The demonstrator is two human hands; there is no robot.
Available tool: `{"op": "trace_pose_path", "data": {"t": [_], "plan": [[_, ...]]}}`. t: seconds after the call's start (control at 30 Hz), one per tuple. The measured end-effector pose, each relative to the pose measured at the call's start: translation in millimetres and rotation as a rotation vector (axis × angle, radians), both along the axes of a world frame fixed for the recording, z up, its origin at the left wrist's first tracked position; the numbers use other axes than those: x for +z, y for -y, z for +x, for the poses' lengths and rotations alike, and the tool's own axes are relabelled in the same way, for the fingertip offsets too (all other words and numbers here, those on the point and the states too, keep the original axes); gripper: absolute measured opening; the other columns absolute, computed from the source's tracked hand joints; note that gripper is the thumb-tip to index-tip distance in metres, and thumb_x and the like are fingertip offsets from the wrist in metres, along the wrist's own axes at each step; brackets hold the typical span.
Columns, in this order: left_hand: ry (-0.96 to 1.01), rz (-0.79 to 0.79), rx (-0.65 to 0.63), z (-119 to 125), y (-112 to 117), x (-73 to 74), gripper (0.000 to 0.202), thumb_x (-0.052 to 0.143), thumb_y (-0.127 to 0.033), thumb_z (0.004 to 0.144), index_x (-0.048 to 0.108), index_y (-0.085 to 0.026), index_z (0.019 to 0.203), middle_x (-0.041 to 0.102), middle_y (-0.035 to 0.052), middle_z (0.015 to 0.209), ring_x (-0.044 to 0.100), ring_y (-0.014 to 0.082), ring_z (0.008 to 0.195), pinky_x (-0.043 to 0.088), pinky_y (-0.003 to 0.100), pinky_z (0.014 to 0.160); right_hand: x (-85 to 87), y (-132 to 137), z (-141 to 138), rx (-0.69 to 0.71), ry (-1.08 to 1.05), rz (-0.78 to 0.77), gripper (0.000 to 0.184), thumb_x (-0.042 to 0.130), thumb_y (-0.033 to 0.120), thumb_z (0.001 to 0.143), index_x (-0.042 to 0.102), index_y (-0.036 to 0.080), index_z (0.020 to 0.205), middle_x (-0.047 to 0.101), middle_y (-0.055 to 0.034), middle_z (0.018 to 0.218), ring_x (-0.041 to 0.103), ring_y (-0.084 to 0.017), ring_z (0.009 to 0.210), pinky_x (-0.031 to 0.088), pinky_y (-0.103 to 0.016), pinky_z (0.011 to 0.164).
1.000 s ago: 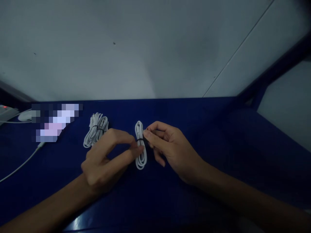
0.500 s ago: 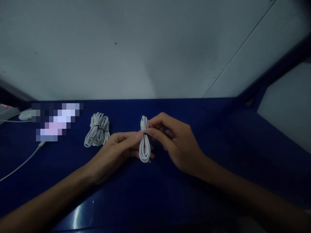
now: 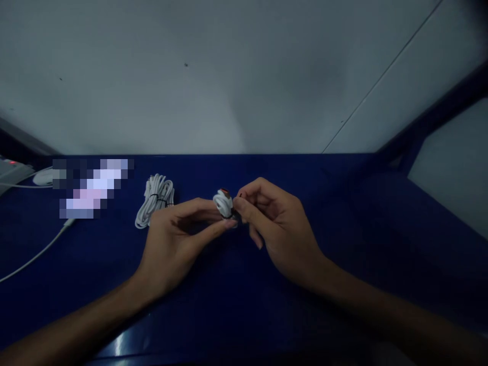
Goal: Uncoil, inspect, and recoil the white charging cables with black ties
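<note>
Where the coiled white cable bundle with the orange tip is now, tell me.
Slightly left of centre in the head view, the bundle is gripped by the left hand, close beside the right hand.

Light is dim, the wall [image 3: 312,81] beyond the right hand [image 3: 284,229] softly shadowed. Glare [image 3: 119,344] streaks the table [image 3: 267,315] nearer than the left hand [image 3: 171,244]; coarse pixels cover a bright patch [image 3: 95,190] leftward.
</note>
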State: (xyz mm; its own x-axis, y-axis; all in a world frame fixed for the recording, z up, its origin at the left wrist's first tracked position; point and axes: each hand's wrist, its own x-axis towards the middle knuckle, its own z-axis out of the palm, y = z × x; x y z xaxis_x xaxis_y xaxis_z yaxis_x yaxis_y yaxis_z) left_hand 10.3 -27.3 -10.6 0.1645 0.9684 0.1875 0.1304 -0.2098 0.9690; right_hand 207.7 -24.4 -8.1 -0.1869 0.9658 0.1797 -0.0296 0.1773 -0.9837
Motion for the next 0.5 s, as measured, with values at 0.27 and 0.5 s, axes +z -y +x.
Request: {"op": "trace_pose_path", "data": {"t": [0.27, 0.5], "plan": [[-0.328, 0.483, 0.112, -4, 10, -2.1, 0.033, 0.087, -0.015, 0.092, 0.087, -0.042, 0.113, 0.087, -0.0052, 0.118, 0.083, 0.0249, 0.102, 0.067, 0.042, 0.097, 2.3, 8, -5, 0.085, -0.175, -0.27, 0.026, 0.077, 0.044, 0.102, 0.069, 0.021, 0.093, 0.066, 0.005, 0.074, 0.047, -0.006, 0.047, 0.038, -0.019, 0.04], [-0.405, 0.723, 0.109, -4, 15, -11.8, 0.063, 0.085, -0.002, 0.089, 0.078, -0.047, 0.133, 0.082, -0.0078, 0.133, 0.082, 0.0237, 0.116, 0.068, 0.039, 0.099, 5.4, 8, -3, 0.119, -0.27, -0.558, 0.035, 0.088, 0.05, 0.092, 0.071, 0.019, 0.094, 0.056, 0.0061, 0.07, 0.043, -0.007, 0.054, 0.036, -0.017, 0.045]]}}
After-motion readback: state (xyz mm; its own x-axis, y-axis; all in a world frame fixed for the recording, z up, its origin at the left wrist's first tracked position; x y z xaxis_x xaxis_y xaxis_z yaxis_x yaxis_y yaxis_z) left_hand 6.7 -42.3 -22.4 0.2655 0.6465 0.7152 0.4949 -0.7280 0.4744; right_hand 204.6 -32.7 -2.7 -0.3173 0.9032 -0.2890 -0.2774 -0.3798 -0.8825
